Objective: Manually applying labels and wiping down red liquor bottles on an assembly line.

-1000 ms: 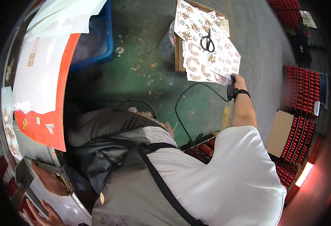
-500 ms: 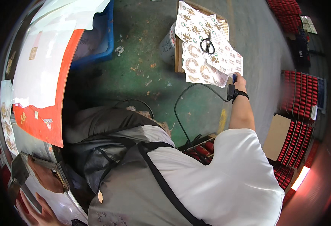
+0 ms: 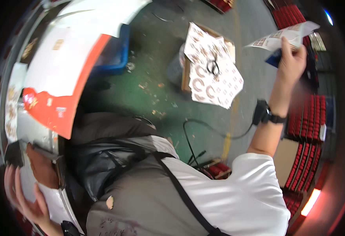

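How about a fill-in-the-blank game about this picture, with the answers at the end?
The right hand holds up a printed sheet, while the ____ hand has its fingers spread.
A black pair of ____ lies on the spread of printed papers.
The tub at upper left is coloured ____.
The person's shirt is ____.

Missing words: left; scissors; blue; white.

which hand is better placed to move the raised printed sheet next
Probably the right hand: it holds the printed sheet, while the left hand is far off, at the picture's lower left.
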Demonstrator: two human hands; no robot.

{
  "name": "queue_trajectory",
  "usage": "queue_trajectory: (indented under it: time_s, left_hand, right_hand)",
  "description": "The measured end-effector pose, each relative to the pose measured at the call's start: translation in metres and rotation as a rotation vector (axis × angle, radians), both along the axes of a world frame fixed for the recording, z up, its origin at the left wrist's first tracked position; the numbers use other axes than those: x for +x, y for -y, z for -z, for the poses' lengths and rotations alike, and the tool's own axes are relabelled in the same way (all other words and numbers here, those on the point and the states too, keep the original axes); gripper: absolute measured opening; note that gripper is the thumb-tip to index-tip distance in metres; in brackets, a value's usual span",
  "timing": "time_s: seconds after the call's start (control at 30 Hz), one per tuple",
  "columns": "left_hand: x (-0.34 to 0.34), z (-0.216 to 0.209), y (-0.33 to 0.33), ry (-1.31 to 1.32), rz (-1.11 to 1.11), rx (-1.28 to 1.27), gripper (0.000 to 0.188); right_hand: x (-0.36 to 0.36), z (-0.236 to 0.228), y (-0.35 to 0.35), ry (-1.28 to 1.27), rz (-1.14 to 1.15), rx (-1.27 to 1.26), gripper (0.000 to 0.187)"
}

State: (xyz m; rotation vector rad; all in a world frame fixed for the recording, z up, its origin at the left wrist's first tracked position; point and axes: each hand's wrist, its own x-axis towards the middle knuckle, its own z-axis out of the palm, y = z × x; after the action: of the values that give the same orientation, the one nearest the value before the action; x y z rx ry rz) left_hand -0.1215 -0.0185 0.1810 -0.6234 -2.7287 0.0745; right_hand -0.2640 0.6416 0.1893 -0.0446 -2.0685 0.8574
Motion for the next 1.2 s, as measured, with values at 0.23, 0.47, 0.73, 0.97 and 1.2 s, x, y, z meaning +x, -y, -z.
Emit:
queue_trajectory:
  time_s: [0.23, 0.47, 0.73, 0.97, 1.2]
  left_hand:
    - [-0.023, 0.042, -0.075, 0.564, 0.236, 1.392, 0.085]
    - [-0.02, 0.08, -0.085, 0.738, 0.361, 2.285, 0.066]
    - [-0.013, 0.089, -0.054, 0.142, -0.01, 2.273, 0.067]
    - [0.017, 0.094, -0.047, 0.119, -0.03, 2.121, 0.065]
    - [0.027, 0.099, -0.054, 0.119, 0.045, 2.006, 0.05]
  right_hand:
    - [0.071, -0.043, 0.175, -0.185, -0.913, -0.578, 0.061]
    - [0.016, -0.004, 0.265, 0.638, -1.082, -0.637, 0.054]
    - [0.004, 0.078, 0.303, 0.872, -1.122, -0.535, 0.024]
    - [0.016, 0.114, 0.305, 0.994, -1.208, -0.477, 0.028]
    - [0.03, 0.121, 0.328, 1.045, -1.112, -0.633, 0.023]
